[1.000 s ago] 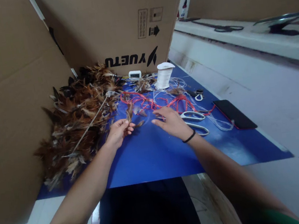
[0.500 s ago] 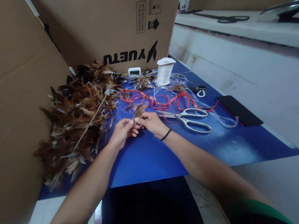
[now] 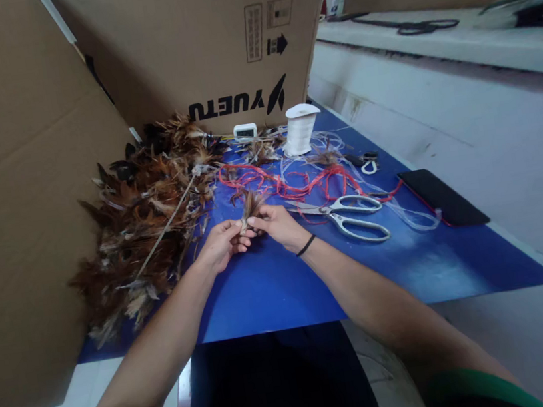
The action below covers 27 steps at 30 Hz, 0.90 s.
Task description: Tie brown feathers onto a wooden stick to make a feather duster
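Observation:
A small bunch of brown feathers (image 3: 252, 203) is pinched between my two hands above the blue tabletop (image 3: 269, 298), its fluffy tips pointing away from me. My left hand (image 3: 224, 242) grips the pale quill end from the left, thumb on top. From the right, my right hand (image 3: 279, 226) holds the same bunch between thumb and fingers; a black band circles that wrist. Grey-handled scissors (image 3: 353, 209) lie just right of my right hand, blades towards it. Red plastic string (image 3: 294, 190) lies tangled beyond the hands.
A large feather heap (image 3: 151, 207) with a thin stick (image 3: 166, 225) across it covers the left side. Behind stand a white spool (image 3: 300, 131) and a small digital display (image 3: 245, 131). At right lies a black phone (image 3: 442, 196). Cardboard walls (image 3: 138, 47) enclose the left and back.
The feather bunch has turned more upright in my fingers, showing its pale quill end. Both hands stay in nearly the same place; the view has shifted slightly.

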{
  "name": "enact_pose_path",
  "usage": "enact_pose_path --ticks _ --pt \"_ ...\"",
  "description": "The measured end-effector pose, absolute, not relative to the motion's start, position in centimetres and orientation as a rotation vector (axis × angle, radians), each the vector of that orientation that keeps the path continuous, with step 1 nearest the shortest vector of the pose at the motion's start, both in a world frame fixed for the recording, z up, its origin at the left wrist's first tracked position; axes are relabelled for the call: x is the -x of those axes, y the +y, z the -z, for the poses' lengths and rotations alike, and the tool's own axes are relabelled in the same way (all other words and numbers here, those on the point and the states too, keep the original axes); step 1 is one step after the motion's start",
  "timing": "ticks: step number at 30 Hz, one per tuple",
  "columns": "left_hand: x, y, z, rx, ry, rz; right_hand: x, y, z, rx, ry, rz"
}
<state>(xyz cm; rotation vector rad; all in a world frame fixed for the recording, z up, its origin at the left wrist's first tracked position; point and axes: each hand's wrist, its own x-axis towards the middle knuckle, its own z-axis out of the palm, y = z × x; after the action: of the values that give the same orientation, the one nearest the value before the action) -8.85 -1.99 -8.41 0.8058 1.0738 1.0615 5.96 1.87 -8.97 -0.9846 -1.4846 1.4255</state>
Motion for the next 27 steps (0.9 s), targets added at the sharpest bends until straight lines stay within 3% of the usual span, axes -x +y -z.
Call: enact_pose_path --ticks 27 --pt "8.60 -2.43 8.18 -0.963 1.066 -1.090 -5.83 1.59 8.70 0.921 -1.484 -1.405"
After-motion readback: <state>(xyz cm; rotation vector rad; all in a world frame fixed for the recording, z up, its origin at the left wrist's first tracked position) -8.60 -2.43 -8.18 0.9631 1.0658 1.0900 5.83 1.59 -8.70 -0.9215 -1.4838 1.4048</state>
